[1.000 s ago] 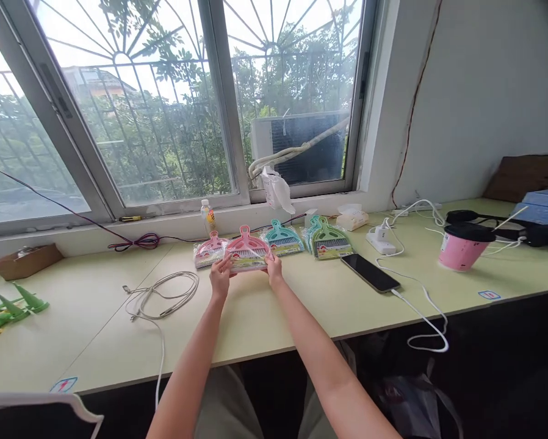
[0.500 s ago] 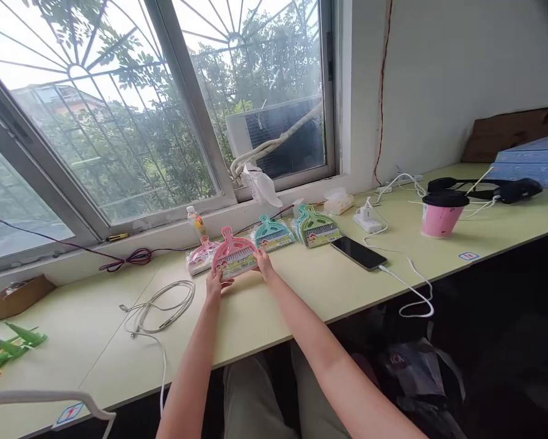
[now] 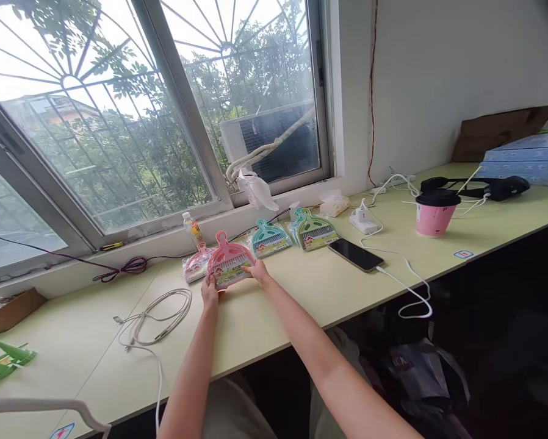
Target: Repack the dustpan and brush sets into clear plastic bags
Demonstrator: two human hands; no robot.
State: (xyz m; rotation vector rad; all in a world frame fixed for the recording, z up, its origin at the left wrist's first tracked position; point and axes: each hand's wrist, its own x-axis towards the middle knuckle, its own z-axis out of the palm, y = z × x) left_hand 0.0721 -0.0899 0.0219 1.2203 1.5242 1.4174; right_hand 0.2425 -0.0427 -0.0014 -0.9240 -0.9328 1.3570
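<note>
Both hands hold a packaged pink mini dustpan and brush set, tilted up off the pale green desk. My left hand grips its lower left corner. My right hand grips its right edge. A second pink set lies just behind it on the left. A teal set and a green set lie to the right along the window sill.
A coiled white cable lies left of my hands. A black phone on a charging cable, a white power strip, a pink cup and black headphones sit to the right. Green plastic pieces lie far left.
Both hands have drawn the pink set nearer to me and tipped it up. My head has turned, so everything has shifted left in the picture.
</note>
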